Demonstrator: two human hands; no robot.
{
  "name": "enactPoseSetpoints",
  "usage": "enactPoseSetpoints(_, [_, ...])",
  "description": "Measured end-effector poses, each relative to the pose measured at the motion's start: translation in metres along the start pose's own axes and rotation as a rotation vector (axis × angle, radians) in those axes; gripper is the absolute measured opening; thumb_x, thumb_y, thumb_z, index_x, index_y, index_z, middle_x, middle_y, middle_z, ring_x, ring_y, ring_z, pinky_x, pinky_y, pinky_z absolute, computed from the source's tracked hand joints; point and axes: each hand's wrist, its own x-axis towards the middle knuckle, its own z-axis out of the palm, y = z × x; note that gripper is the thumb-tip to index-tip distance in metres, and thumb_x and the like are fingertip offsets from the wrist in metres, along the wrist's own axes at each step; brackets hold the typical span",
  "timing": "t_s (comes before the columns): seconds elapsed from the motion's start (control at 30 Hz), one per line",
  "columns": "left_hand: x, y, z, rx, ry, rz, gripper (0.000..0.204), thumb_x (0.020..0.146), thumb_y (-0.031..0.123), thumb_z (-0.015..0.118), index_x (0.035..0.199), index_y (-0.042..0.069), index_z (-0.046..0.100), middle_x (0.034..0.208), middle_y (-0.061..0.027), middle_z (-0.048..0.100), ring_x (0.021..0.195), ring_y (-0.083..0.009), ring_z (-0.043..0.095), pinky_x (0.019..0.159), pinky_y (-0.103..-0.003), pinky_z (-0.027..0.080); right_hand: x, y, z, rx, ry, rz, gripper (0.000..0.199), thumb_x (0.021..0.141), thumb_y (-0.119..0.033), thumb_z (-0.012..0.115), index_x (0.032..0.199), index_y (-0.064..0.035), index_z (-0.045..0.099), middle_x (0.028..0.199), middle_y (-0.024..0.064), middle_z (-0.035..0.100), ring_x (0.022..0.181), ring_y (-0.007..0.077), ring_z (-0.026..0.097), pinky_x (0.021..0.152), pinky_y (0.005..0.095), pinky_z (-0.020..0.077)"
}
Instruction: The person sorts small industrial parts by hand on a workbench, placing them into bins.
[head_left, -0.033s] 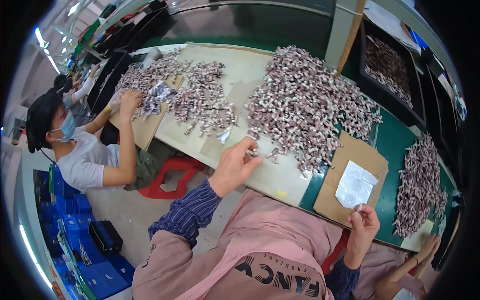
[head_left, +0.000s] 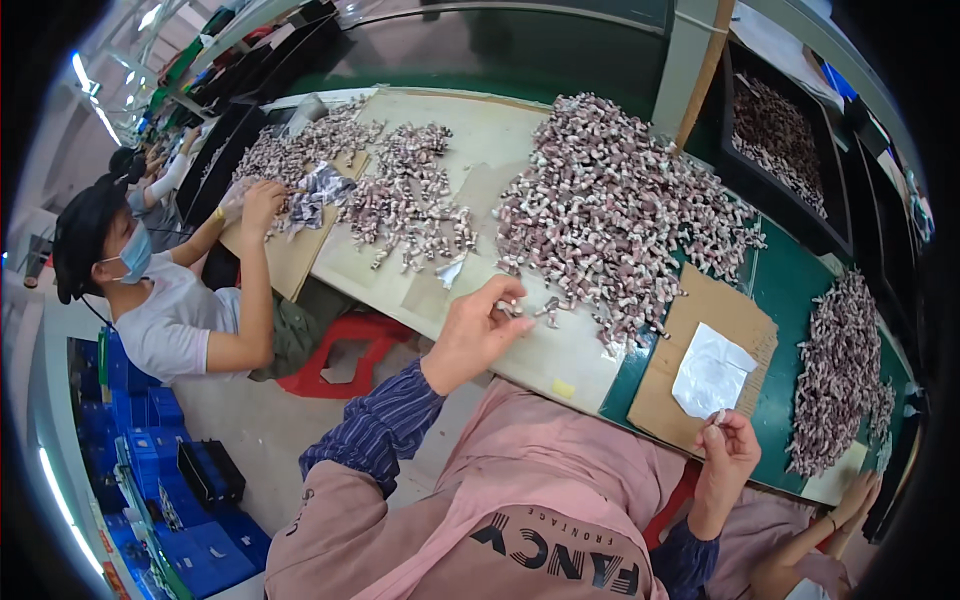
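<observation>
A large heap of small pinkish-grey and white knobbly pieces (head_left: 600, 200) covers the middle of the table; their exact kind is too small to make out. At its near left edge my left hand (head_left: 475, 333) pinches one small piece (head_left: 508, 308) between thumb and fingers. A few loose pieces (head_left: 550, 310) lie just right of those fingertips. Over the near edge of a cardboard sheet (head_left: 655, 385), my right hand (head_left: 728, 455) is closed on a small white piece (head_left: 719, 417). Just beyond it a silver foil sheet (head_left: 712, 370) rests on the cardboard.
To the left, a masked person (head_left: 190, 300) handles similar pieces beside crumpled foil (head_left: 322, 188). Another person's hands (head_left: 855, 500) are at the right beside another heap (head_left: 838, 370). A black bin (head_left: 845, 215) stands at the back right. A red stool (head_left: 350, 345) sits left.
My left hand has shifted slightly to the right, and the piece in its fingers shows more clearly. My right hand stays almost in place.
</observation>
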Motion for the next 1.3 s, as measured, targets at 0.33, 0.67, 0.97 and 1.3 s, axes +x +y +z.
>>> enactPoseSetpoints(0.33, [-0.015, 0.038, 0.066, -0.998, -0.334, -0.449, 0.018, 0.100, 0.013, 0.062, 0.109, -0.002, 0.066, 0.091, -0.0063, 0.068, 0.076, -0.0092, 0.065, 0.067, -0.021, 0.053, 0.009, 0.003, 0.010, -0.542, 0.029, -0.234, 0.013, 0.085, 0.004, 0.068, 0.099, 0.0019, 0.068, 0.095, 0.0102, 0.067, 0.078, 0.0185, 0.067, 0.067, 0.0279, 0.0510])
enactPoseSetpoints(0.67, [-0.015, 0.056, 0.105, -0.889, -0.514, -0.452, 0.020, 0.103, 0.019, 0.057, 0.111, 0.001, 0.063, 0.078, 0.0005, 0.062, 0.059, -0.0033, 0.049, 0.049, -0.018, 0.035, 0.020, 0.005, -0.003, -1.157, 0.028, -0.542, 0.012, 0.084, -0.001, 0.070, 0.096, -0.0020, 0.068, 0.090, 0.0120, 0.066, 0.079, 0.0306, 0.065, 0.067, 0.0374, 0.0517])
enactPoseSetpoints(0.97, [-0.013, 0.054, 0.104, -0.813, -0.593, -0.451, 0.020, 0.103, 0.018, 0.056, 0.111, 0.002, 0.066, 0.083, -0.0008, 0.066, 0.066, -0.0022, 0.054, 0.055, -0.016, 0.039, 0.028, 0.003, -0.001, -1.310, -0.083, -0.583, 0.011, 0.083, -0.003, 0.069, 0.093, -0.0038, 0.069, 0.087, 0.0107, 0.065, 0.078, 0.0304, 0.064, 0.066, 0.0386, 0.0515])
enactPoseSetpoints(1.3, [-0.015, 0.054, 0.117, -0.922, -0.550, -0.475, 0.026, 0.103, 0.019, 0.057, 0.114, -0.002, 0.066, 0.083, -0.0066, 0.068, 0.065, -0.0061, 0.059, 0.055, -0.019, 0.049, 0.029, 0.001, 0.003, -1.378, -0.121, -0.551, 0.013, 0.078, -0.001, 0.063, 0.090, -0.0039, 0.067, 0.084, 0.0099, 0.062, 0.082, 0.0298, 0.064, 0.068, 0.0414, 0.0513])
